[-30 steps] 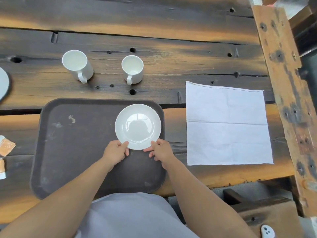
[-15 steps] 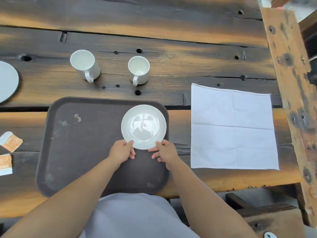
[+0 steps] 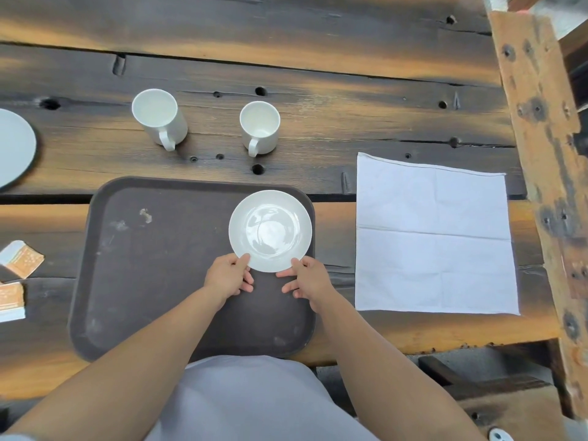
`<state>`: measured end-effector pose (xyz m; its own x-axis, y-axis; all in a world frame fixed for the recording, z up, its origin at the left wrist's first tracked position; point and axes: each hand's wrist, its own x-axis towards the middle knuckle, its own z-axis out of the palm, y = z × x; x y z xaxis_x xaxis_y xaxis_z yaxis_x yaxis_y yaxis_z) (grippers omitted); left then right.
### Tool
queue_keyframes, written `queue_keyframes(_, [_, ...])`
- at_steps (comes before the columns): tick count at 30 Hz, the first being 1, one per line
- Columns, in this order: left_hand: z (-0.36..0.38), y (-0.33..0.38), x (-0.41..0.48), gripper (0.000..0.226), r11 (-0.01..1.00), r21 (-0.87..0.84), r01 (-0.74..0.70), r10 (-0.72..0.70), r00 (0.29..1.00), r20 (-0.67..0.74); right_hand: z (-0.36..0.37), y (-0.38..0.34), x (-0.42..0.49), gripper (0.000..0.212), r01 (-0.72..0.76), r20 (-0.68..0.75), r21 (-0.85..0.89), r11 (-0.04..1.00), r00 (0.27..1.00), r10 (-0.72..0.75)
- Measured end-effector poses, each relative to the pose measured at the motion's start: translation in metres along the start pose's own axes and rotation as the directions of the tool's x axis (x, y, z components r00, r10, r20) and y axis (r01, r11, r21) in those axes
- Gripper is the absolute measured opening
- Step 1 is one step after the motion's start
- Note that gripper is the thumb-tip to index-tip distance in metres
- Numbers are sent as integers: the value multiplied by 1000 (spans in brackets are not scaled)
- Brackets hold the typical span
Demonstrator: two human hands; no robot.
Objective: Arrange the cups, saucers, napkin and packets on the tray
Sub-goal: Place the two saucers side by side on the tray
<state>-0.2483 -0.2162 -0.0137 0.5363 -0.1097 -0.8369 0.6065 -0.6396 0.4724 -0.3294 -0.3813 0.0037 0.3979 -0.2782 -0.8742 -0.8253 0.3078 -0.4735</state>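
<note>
At the right end of the dark tray (image 3: 143, 265), a white saucer (image 3: 269, 230) lies flat, and both hands pinch its near rim: the left hand (image 3: 227, 275) at the near-left, the right hand (image 3: 307, 278) at the near-right, fingers (image 3: 243, 261) closed on the edge. The two mugs (image 3: 159, 119) (image 3: 259, 127) stand on the counter (image 3: 318, 74) just beyond the tray's far edge, handles toward the person, the right mug (image 3: 259, 127) almost straight ahead of the saucer, so either hand is about equally placed for it. The napkin (image 3: 432, 233) lies off the tray's right edge, the packets (image 3: 20, 259) and a second saucer (image 3: 12, 148) off its left.
</note>
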Motion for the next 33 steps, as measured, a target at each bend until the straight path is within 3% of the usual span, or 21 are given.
queue_keyframes(12, [-8,8,-5,42,998,-11,55,-53,994,93,0,-1,0,26,-17,-17,31,999,1000,18])
queue_keyframes(22, [-31,9,-24,21,992,-102,78,-57,980,192,11,-3,-20,33,-90,-94,114,989,990,101])
queue_keyframes(28, [-65,-5,-26,25,990,-124,62,-42,986,161,47,-2,-36,32,-138,-58,33,990,989,139])
queue_keyframes(33, [-104,-32,-14,30,998,-42,38,-37,999,20,94,-1,-41,26,-138,8,-39,990,990,138])
